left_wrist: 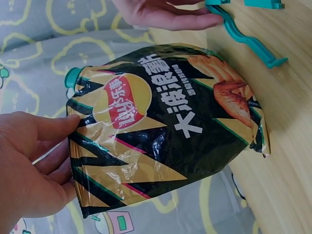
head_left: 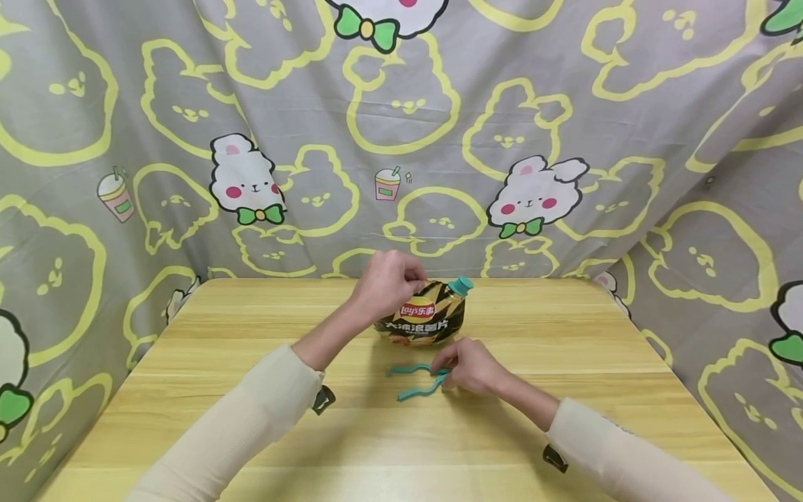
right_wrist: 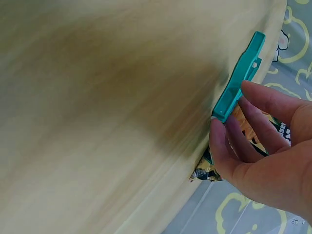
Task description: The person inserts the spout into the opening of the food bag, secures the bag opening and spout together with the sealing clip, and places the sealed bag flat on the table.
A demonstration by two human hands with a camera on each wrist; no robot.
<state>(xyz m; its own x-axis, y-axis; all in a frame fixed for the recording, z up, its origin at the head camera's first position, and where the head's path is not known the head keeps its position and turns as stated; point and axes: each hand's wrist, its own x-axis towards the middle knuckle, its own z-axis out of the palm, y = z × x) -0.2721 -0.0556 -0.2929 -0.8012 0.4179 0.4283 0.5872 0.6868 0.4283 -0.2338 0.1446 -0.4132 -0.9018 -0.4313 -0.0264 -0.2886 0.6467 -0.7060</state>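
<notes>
A black and gold Lay's chip bag (head_left: pixel 422 329) stands upright on the table. My left hand (head_left: pixel 385 282) pinches its top edge between thumb and fingers, plainly seen in the left wrist view. A teal cap-like piece (head_left: pixel 461 285) sits at the bag's upper right corner. In front of the bag, my right hand (head_left: pixel 470 366) holds a teal bag clip (head_left: pixel 419 394) by one end. Two wavy arms of the clip spread apart, pointing left. In the right wrist view my fingertips grip the clip (right_wrist: pixel 239 80), with part of the bag behind them.
The light wooden table (head_left: pixel 238 418) runs beneath both hands. A grey curtain (head_left: pixel 439 167) with yellow outlines and white cartoon animals hangs behind the table and on both sides. Small dark devices are on both wrists.
</notes>
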